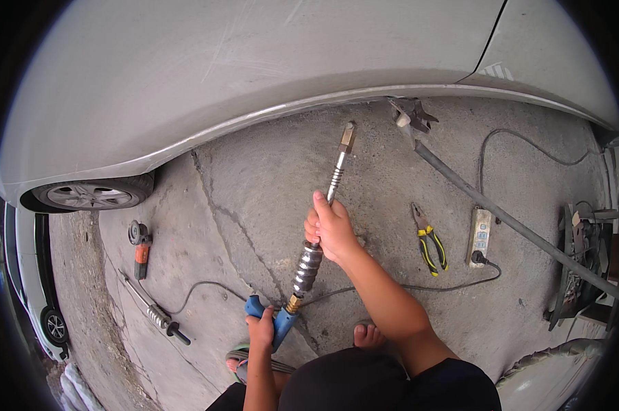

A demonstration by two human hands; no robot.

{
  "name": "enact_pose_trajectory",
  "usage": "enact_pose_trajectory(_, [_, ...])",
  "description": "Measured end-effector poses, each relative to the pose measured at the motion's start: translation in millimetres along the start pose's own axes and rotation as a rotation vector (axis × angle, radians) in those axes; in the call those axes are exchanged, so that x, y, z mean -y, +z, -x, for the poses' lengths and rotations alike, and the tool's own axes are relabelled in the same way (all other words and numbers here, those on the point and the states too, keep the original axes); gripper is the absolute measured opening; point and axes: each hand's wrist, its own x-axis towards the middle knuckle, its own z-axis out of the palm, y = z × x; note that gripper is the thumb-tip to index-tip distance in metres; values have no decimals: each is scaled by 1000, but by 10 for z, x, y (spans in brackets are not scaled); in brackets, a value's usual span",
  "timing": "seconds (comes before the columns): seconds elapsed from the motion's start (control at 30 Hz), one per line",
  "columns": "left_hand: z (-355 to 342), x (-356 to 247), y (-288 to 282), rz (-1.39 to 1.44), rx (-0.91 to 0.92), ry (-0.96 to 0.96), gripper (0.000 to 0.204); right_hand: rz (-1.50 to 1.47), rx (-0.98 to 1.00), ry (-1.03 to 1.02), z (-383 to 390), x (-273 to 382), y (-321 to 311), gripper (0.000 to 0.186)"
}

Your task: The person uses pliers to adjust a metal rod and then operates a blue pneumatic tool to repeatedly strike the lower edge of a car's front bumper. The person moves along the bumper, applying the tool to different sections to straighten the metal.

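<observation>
OK, L hand (260, 329), R hand (333, 228) grip puller (308, 269); gap btwn tip (348, 137), car sill (289, 105).

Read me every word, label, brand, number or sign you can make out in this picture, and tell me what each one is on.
No text is readable.
Long white power strip: marks by the sockets, too small.
Orange-and-black angle grinder: any lettering too small.
Blue-handled metal rod tool: none legible.
Yellow-and-black pliers: none legible.
Pale striped patch on the car body: no letters discernible.
</observation>
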Motion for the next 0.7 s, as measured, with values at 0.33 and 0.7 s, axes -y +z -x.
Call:
enact_pose_trajectory(0.33, [34, -141, 8, 139, -24, 5, 70, 65, 51, -16, -108, 30, 103, 35])
enact_pose_trajectory(0.7, [3, -112, -19, 125, -66, 44, 73, 85, 70, -3, -165, 46, 203, 35])
